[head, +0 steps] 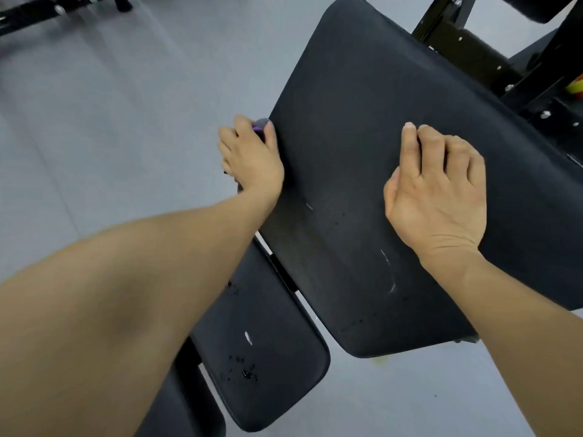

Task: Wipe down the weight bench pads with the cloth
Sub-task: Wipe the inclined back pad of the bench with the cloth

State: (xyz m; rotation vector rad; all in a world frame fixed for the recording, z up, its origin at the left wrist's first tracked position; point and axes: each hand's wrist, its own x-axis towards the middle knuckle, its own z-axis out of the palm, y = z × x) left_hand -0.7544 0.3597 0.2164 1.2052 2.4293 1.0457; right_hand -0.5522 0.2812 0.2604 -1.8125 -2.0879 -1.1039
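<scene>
The large black back pad (356,99) of the weight bench runs diagonally across the middle of the view. My left hand (249,156) is at the pad's left edge and grips a small grey and purple cloth (261,123), which is mostly hidden under the fingers. My right hand (438,190) rests on top of the pad with its fingers bent and holds nothing. The smaller black seat pad (271,351) lies below, partly hidden by my left forearm. It carries several water droplets (244,372) and a white streak.
The bench's black steel frame (473,52) with bolts rises at the upper right, with a yellow and orange object (576,86) beside it. More black equipment (47,9) stands at the top left. Grey floor (110,137) surrounds the bench.
</scene>
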